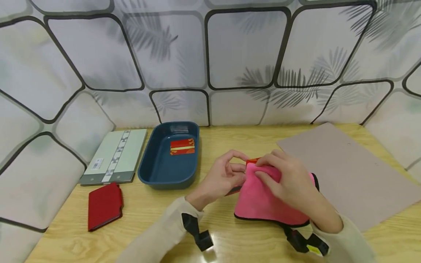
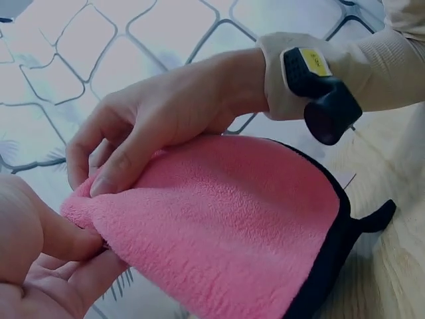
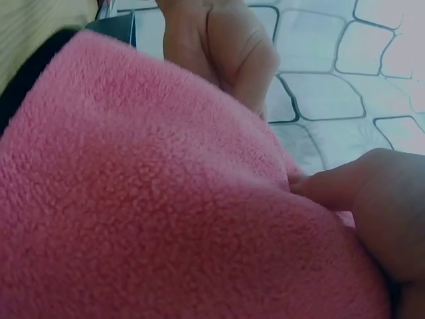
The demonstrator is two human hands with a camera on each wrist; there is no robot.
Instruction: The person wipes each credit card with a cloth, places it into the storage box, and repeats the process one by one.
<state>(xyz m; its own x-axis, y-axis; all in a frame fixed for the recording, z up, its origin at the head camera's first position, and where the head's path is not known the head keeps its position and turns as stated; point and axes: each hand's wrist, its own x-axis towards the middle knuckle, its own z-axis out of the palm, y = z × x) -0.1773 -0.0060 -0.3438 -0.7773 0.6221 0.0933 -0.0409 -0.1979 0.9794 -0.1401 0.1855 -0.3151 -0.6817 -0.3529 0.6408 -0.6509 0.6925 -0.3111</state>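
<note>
A pink plush cloth with black edging hangs over a red item, of which only small parts show. My right hand pinches the top of the cloth between thumb and fingers; the left wrist view also shows this right hand on the pink cloth. On the other side, my left hand grips the red item's left edge, beside the cloth's corner. The left hand has thumb and fingers closed together there. Cloth hides most of the held item.
Left of the hands stands a blue tray with a red and gold card inside. A pale green notebook and a red notebook lie farther left. A grey-brown sheet covers the table's right side. Patterned fabric rises behind.
</note>
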